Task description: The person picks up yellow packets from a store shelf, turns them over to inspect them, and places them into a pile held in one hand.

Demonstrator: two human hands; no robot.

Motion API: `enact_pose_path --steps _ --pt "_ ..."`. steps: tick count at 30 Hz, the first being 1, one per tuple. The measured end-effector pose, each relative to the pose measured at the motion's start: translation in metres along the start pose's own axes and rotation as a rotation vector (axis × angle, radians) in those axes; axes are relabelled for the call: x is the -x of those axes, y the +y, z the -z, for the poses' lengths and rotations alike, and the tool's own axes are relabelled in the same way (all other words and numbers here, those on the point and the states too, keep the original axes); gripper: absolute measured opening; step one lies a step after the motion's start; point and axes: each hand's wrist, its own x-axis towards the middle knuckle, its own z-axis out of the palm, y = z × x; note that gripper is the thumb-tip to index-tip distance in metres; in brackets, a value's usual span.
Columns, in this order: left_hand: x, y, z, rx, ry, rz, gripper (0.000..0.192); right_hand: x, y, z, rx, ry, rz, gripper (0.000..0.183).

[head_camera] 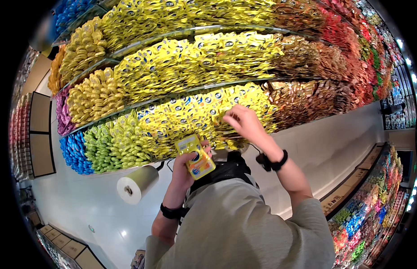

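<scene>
My left hand (182, 172) grips a flat yellow snack packet (199, 165) in front of my waist, thumb across its printed face. Beyond it rises the lowest shelf tier's pile of yellow packets (188, 114), standing in overlapping rows. My right hand (246, 123) hovers over or at the right part of that pile, with thumb and fingers bent and slightly apart. Nothing shows between them; whether the fingertips touch a packet cannot be told. Both wrists wear black bands.
Brown-wrapped packets (302, 104) lie right of the yellow ones; green packets (121, 138) and blue packets (75, 153) lie left. A clear shelf edge (181, 92) divides the tiers. A plastic bag roll (137, 185) juts out below the shelf. Another sweets display (359, 215) stands behind me at right.
</scene>
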Motion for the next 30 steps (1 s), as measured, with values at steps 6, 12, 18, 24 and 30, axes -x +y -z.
enact_pose_path --steps 6,12,18,24,30 --pt "-0.003 0.000 -0.019 -0.195 -0.001 -0.275 0.062 0.057 -0.076 -0.024 -0.856 -0.168 -0.270 0.036" --pt "0.000 -0.001 -0.012 -0.203 0.126 -0.339 0.052 0.055 -0.074 -0.013 -0.610 0.143 -0.142 0.020" --pt "0.016 -0.001 -0.021 -0.168 0.029 -0.338 0.057 0.067 -0.088 -0.006 0.082 0.371 0.506 0.034" --pt "0.023 0.009 -0.025 -0.347 0.115 -0.408 0.051 0.074 -0.108 0.004 -0.027 0.280 0.518 0.034" --pt "0.037 0.016 -0.033 -0.498 0.111 -0.454 0.048 0.075 -0.104 0.005 -0.798 0.301 0.072 0.036"
